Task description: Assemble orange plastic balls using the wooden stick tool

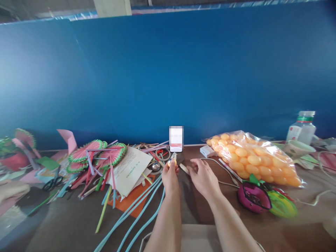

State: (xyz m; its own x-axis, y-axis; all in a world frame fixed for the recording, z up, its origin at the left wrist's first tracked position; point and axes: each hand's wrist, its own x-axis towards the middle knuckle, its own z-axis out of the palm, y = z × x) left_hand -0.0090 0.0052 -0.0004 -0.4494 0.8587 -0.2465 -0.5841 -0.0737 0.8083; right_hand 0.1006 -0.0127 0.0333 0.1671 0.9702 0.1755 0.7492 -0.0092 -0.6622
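Near the middle of the table my left hand [171,176] is closed on a small shiny ball [172,162] with silver and yellowish tones, mostly covered by the fingers. My right hand [203,175] is to its right, fingers loosely bent and apart, with nothing visible in them. A short pale stick-like piece [184,169] lies by the right thumb; I cannot tell if they touch. Left of my left hand sits a silver ball [155,166]. Light blue cords [136,210] run from beside the left hand toward the front edge. A phone [176,140] with a lit screen stands upright behind my hands.
At left lie pink-green paper fans [111,155], a printed sheet [131,169], scissors [53,182] and loose strips. To the right are a bag of orange balls [252,159], a white box [208,151], a purple bowl [254,197] and a bottle [301,129]. Another person's hand [13,190] shows far left.
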